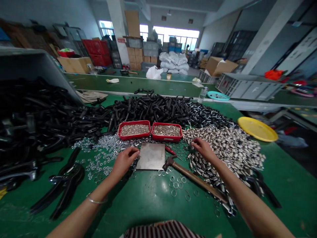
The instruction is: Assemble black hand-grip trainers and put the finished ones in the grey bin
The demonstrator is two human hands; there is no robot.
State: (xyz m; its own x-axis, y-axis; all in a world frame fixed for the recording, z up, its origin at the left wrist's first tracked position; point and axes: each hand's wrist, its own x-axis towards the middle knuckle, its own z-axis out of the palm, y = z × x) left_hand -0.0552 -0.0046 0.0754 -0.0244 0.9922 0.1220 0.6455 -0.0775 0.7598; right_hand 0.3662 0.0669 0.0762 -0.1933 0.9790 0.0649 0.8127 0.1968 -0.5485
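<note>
My left hand [125, 160] is beside the left edge of a square metal plate [151, 156], its fingers curled together; whatever they may pinch is too small to make out. Over the near-left border of a heap of silvery metal sleeves [224, 145], my right hand [203, 148] has its thumb and fingers drawn together. What lies between those fingertips is hidden. A hammer [198, 180] with a wooden handle rests with its head at the plate's right corner. Behind it lies a red-handled tool [170, 150]. Several thin metal rings [177, 185] are scattered in front.
Two red trays [134, 137] [166, 138] of small metal pins stand behind the plate. Small nuts [100, 162] spread on the left. Black handle-like parts [148, 107] are heaped behind and spill from a grey bin [37, 59]. A yellow lid [257, 129] sits at the right edge.
</note>
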